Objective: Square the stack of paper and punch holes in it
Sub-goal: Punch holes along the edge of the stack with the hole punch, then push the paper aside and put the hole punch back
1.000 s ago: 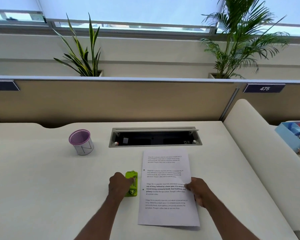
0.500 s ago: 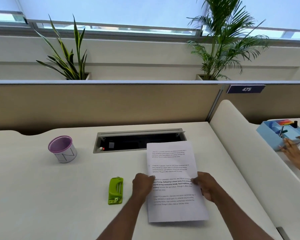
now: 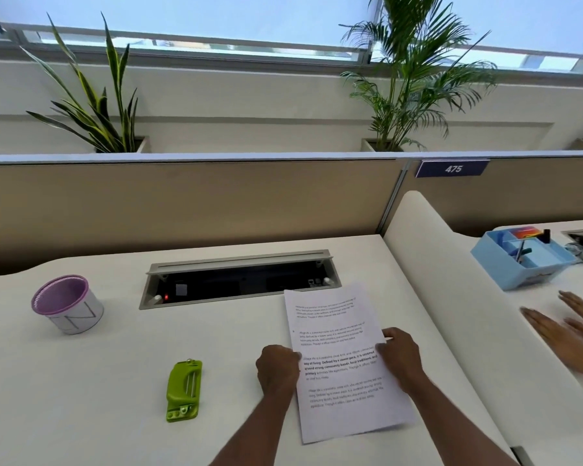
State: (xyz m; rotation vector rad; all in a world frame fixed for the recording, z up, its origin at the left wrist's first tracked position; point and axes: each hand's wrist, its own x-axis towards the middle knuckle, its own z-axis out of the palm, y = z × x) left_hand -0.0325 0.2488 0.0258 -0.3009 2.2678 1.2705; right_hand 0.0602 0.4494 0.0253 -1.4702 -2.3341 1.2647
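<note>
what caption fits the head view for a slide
Both hands, left and right, grip the paper stack beside the green hole punch.

printed paper stack [image 3: 347, 364] tilted, green punch [image 3: 183, 391] leftward

Open-plan office workstation. A tan partition panel [image 3: 189, 200] bearing a numbered plate "475" [image 3: 452, 168] rises beyond the hands [image 3: 278, 366]; a recessed cable box [image 3: 239, 280] is set in the white counter [image 3: 81, 381] ahead of them, and potted plants [image 3: 91, 105] line the window ledge behind the partition.
</note>
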